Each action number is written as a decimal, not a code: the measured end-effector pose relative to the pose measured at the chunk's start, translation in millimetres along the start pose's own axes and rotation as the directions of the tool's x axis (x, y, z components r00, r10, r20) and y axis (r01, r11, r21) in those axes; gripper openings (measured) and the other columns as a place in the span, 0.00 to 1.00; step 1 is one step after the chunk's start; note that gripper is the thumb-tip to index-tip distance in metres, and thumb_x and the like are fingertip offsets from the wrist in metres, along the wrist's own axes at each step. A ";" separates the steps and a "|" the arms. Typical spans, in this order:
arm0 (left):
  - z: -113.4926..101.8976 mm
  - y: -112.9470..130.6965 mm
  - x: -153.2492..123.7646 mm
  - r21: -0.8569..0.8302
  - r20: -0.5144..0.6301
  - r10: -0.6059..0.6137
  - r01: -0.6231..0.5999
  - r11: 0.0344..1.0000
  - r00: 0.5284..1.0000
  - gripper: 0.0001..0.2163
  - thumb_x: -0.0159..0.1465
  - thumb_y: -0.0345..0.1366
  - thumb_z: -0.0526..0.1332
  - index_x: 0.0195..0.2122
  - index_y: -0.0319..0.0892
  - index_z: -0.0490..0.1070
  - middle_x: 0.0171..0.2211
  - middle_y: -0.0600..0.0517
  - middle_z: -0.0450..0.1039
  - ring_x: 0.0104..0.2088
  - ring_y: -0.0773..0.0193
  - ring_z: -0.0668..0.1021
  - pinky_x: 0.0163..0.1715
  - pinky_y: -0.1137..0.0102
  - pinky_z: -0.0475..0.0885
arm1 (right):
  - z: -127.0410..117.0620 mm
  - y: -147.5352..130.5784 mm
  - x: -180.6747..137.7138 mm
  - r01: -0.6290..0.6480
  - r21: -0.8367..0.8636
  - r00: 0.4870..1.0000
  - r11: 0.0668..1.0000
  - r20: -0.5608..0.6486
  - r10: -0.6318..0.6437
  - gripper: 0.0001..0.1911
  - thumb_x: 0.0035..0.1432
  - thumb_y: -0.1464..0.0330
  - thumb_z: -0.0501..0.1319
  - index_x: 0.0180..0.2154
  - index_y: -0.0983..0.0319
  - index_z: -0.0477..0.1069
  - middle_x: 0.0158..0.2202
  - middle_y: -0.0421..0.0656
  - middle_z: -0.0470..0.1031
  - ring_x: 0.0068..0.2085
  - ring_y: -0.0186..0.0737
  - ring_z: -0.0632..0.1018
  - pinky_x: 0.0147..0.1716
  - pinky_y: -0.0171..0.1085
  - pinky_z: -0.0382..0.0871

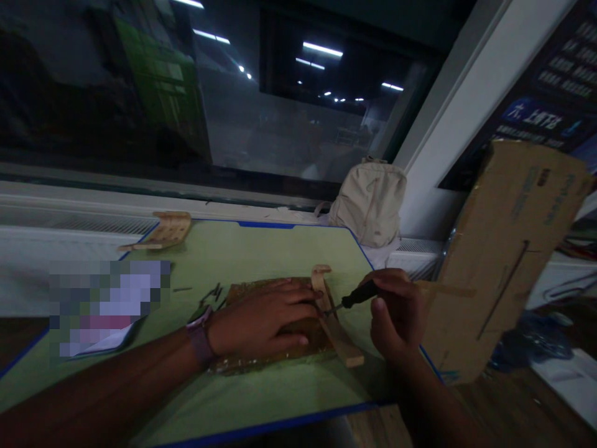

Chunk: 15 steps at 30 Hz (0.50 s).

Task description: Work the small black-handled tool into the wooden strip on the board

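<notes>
My left hand (268, 317) lies flat with its fingers stretched out over a brown, shiny, tape-wrapped slab (317, 339). Its fingertips reach a narrow wooden piece (345, 348) with a hooked far end, lying along the slab's right side. Gripped in my right hand (396, 311) is a screwdriver (361, 293) with a black handle. Its shaft slants down to the left, and the tip meets the wooden piece near my left fingertips. Whether a screw sits under the tip is too small to tell.
Small dark metal pieces (212, 295) lie left of the slab. A second curved wooden part (170, 231) rests at the table's far left corner, near a blurred-out flat object (116, 311). Beyond the table (261, 249) are a beige backpack (373, 199) and a tall cardboard box (508, 261).
</notes>
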<state>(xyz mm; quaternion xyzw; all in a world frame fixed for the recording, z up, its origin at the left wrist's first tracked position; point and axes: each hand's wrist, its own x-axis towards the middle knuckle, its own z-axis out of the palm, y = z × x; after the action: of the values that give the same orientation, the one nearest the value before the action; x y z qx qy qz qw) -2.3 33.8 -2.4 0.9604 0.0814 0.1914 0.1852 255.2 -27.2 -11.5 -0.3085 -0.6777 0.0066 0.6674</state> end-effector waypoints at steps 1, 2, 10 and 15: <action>0.1 -0.1 0.2 0.000 -0.002 0.003 -0.003 1.000 1.000 0.17 0.78 0.44 0.63 0.64 0.45 0.74 0.69 0.42 0.72 0.69 0.43 0.73 0.73 0.48 0.64 | -0.5 -1.7 1.2 -0.005 0.002 1.000 1.000 -0.001 0.005 0.07 0.72 0.66 0.62 0.50 0.54 0.77 0.41 0.46 0.78 0.41 0.45 0.83 0.34 0.45 0.81; 0.1 -0.1 0.4 0.002 -0.002 0.006 -0.006 1.000 1.000 0.17 0.78 0.43 0.63 0.64 0.45 0.73 0.69 0.42 0.72 0.69 0.43 0.73 0.73 0.48 0.64 | -0.7 -3.5 2.2 -0.015 0.008 1.000 1.000 0.006 0.015 0.08 0.73 0.66 0.61 0.49 0.54 0.78 0.44 0.47 0.79 0.44 0.47 0.84 0.37 0.48 0.83; 0.2 0.6 -0.2 0.009 0.013 -0.016 0.016 1.000 1.000 0.17 0.77 0.43 0.64 0.64 0.47 0.73 0.69 0.43 0.72 0.70 0.43 0.72 0.73 0.48 0.63 | 2.5 -4.5 4.3 -0.127 0.204 0.991 0.971 0.071 0.115 0.11 0.73 0.70 0.64 0.53 0.52 0.75 0.44 0.43 0.81 0.42 0.42 0.85 0.36 0.41 0.83; 2.0 -0.8 -0.9 0.015 0.020 -0.026 0.026 1.000 0.999 0.20 0.77 0.43 0.64 0.67 0.47 0.71 0.71 0.42 0.70 0.70 0.43 0.72 0.73 0.48 0.63 | -1.4 2.8 5.4 -0.044 -0.056 0.998 0.997 -0.040 0.042 0.10 0.67 0.74 0.68 0.47 0.54 0.79 0.37 0.41 0.74 0.38 0.41 0.78 0.33 0.38 0.74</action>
<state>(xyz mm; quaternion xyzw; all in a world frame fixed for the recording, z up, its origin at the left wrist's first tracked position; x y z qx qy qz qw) -2.4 33.7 -4.8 0.9625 0.0932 0.1785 0.1816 258.0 -23.3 -7.7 -0.3420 -0.6578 -0.0043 0.6711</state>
